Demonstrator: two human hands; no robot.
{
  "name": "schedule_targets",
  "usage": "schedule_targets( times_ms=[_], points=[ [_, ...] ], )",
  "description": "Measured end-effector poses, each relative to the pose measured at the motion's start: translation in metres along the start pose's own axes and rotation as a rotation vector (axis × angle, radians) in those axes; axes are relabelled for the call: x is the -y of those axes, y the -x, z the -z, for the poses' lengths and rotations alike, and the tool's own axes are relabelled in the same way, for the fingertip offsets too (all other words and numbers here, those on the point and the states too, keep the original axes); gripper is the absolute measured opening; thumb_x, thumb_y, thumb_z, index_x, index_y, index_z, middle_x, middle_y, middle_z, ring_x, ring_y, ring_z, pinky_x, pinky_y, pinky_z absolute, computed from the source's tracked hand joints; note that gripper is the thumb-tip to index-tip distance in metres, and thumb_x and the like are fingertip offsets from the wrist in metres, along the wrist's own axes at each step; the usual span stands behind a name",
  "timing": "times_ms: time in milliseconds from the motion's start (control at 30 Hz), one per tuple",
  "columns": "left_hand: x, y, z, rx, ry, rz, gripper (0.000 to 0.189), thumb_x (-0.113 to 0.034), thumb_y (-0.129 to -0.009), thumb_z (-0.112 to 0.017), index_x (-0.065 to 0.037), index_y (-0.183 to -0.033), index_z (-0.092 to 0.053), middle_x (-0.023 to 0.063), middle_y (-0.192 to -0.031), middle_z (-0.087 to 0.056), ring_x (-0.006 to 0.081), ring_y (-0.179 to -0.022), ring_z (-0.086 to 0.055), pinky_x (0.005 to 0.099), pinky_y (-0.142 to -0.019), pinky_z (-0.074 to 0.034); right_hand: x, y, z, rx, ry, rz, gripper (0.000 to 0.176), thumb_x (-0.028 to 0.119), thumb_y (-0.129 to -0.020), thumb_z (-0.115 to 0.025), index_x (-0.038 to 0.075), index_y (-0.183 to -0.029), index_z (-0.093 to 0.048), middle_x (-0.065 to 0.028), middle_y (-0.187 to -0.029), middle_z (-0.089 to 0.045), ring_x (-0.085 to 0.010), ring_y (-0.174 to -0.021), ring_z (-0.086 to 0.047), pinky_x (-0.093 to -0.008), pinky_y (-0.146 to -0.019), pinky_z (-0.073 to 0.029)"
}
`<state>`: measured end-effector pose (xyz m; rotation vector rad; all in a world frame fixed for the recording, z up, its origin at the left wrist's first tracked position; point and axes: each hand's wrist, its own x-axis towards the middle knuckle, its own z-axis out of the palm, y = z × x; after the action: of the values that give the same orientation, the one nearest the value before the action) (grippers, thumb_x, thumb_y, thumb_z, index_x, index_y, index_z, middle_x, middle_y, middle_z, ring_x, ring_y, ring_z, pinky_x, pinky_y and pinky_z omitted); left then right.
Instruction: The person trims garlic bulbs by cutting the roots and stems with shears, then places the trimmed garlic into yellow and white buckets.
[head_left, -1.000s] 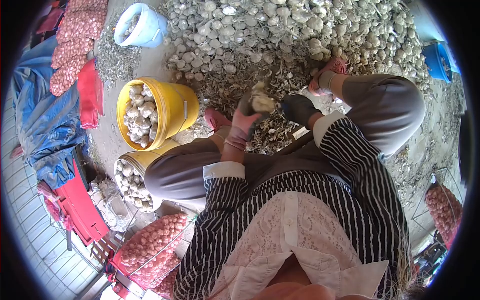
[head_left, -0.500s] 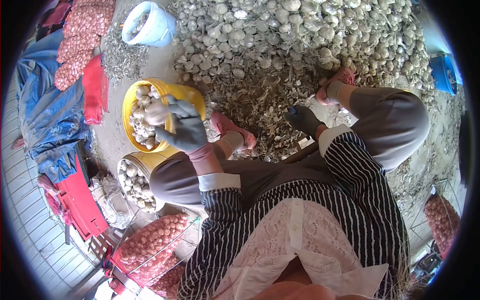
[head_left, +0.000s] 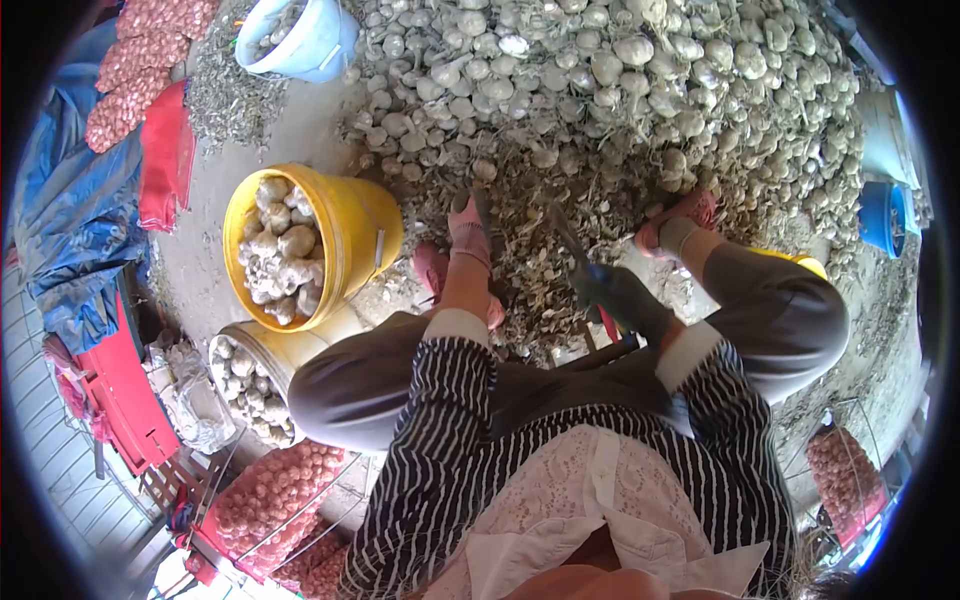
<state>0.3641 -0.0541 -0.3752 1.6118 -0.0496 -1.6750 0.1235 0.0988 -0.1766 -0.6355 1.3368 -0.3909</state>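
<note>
1. In the head view, reaching with left hand, pink-and-grey gloved (head_left: 470,228), toward the near edge of a heap of pale, papery, rounded garlic bulbs (head_left: 605,68), close to one bulb (head_left: 484,170); cannot tell whether open or closed on anything.
2. Clenching in dark-gloved right hand (head_left: 632,302) a slim, dark-bladed tool with red handle (head_left: 567,232), pointed away from the body, probably to keep the edge clear of both knees.
3. Set near the left knee, probably for short reach: smooth yellow plastic bucket (head_left: 368,228), loaded with knobbly bulbs; just beside, cream-coloured round container (head_left: 308,350), also loaded.
4. Strewn between pink shoes (head_left: 430,268): dry, brittle skins (head_left: 530,262).
</note>
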Motion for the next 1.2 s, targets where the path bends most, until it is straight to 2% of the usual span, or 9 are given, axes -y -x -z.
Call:
schedule_targets(
  times_ms=[67,300,467,533,667,800,967,1033,1200],
  points=[
    [0.011,-0.065,0.003,-0.053,-0.524,-0.422,0.036,-0.025,-0.086,-0.064,-0.006,-0.116,-0.058,0.012,-0.098,-0.067,0.0299,-0.093,-0.063,0.0408,-0.083,-0.051,0.007,0.026,0.007,-0.02,-0.029,0.016,0.036,0.037,-0.09,-0.065,0.002,-0.097,-0.061,-0.0039,-0.073,-0.061,-0.0108,-0.063,-0.058,-0.0284,-0.059,-0.049],
    [-0.015,-0.042,-0.066,-0.376,-1.403,-0.276,0.059,-0.033,-0.083,-0.067,-0.004,-0.13,-0.048,0.0212,-0.139,-0.043,0.0349,-0.124,-0.047,0.0449,-0.098,-0.046,-0.037,-0.007,0.021,-0.169,-0.023,-0.011,0.029,0.031,-0.092,-0.063,0.003,-0.101,-0.06,0.0002,-0.076,-0.057,-0.0079,-0.064,-0.055,-0.0258,-0.058,-0.05],
    [-0.001,-0.043,-0.042,-0.148,-1.277,-0.232,0.067,-0.031,-0.078,-0.076,-0.005,-0.13,-0.044,0.0169,-0.117,-0.06,0.0355,-0.102,-0.062,0.0437,-0.089,-0.053,-0.03,-0.017,0.026,-0.219,0.224,0.144,0.037,0.034,-0.09,-0.065,0.003,-0.11,-0.058,-0.0088,-0.081,-0.061,-0.0176,-0.072,-0.061,-0.033,-0.065,-0.05],
    [0.019,0.013,-0.042,0.168,-0.255,-0.131,0.052,-0.023,-0.087,-0.068,-0.006,-0.131,-0.045,0.0147,-0.113,-0.061,0.031,-0.097,-0.065,0.0354,-0.077,-0.057,-0.025,-0.016,0.024,-0.35,0.371,0.223,0.045,0.036,-0.087,-0.068,0.004,-0.115,-0.055,-0.0165,-0.087,-0.062,-0.029,-0.078,-0.063,-0.0396,-0.07,-0.05],
    [0.034,0.092,-0.046,0.342,0.009,-0.068,0.049,-0.004,-0.085,-0.066,-0.007,-0.131,-0.048,0.0086,-0.114,-0.062,0.0207,-0.098,-0.064,0.0303,-0.081,-0.056,-0.026,-0.02,0.018,-0.408,0.474,0.34,0.05,0.04,-0.082,-0.07,0.007,-0.116,-0.055,-0.0172,-0.093,-0.065,-0.0336,-0.085,-0.065,-0.0409,-0.076,-0.051],
    [0.047,0.138,-0.039,0.459,-0.413,-0.522,0.061,0.007,-0.082,-0.065,-0.008,-0.138,-0.045,0.005,-0.119,-0.061,0.0162,-0.102,-0.062,0.0302,-0.089,-0.052,-0.023,-0.009,0.013,-0.314,0.377,0.324,0.058,0.038,-0.082,-0.071,0.007,-0.128,-0.053,-0.0178,-0.095,-0.066,-0.0294,-0.085,-0.065,-0.0385,-0.079,-0.051],
    [0.028,0.182,-0.04,0.561,-0.282,-0.434,0.048,-0.003,-0.085,-0.067,-0.007,-0.131,-0.051,0.0045,-0.114,-0.061,0.0152,-0.1,-0.06,0.0286,-0.085,-0.053,-0.038,-0.011,0.007,-0.249,0.286,0.455,0.046,0.03,-0.086,-0.07,0.0,-0.119,-0.057,-0.0109,-0.092,-0.064,-0.0182,-0.081,-0.06,-0.034,-0.075,-0.05],
    [0.022,0.193,-0.039,0.815,0.305,0.153,0.031,-0.018,-0.091,-0.063,-0.008,-0.119,-0.056,0.0047,-0.105,-0.06,0.0146,-0.091,-0.059,0.027,-0.08,-0.051,-0.032,-0.003,0.0,-0.231,0.252,0.492,0.043,0.029,-0.087,-0.069,-0.001,-0.116,-0.059,-0.0086,-0.089,-0.064,-0.0161,-0.08,-0.059,-0.0326,-0.073,-0.05],
    [0.03,0.209,-0.043,0.84,0.392,0.132,0.03,-0.033,-0.091,-0.065,-0.01,-0.109,-0.057,0.0017,-0.102,-0.059,0.0141,-0.091,-0.056,0.0281,-0.08,-0.049,-0.044,-0.008,-0.006,-0.147,0.003,0.366,0.025,0.023,-0.09,-0.064,0.0,-0.1,-0.06,-0.0034,-0.078,-0.061,-0.0112,-0.069,-0.054,-0.0313,-0.067,-0.048]
  ],
)
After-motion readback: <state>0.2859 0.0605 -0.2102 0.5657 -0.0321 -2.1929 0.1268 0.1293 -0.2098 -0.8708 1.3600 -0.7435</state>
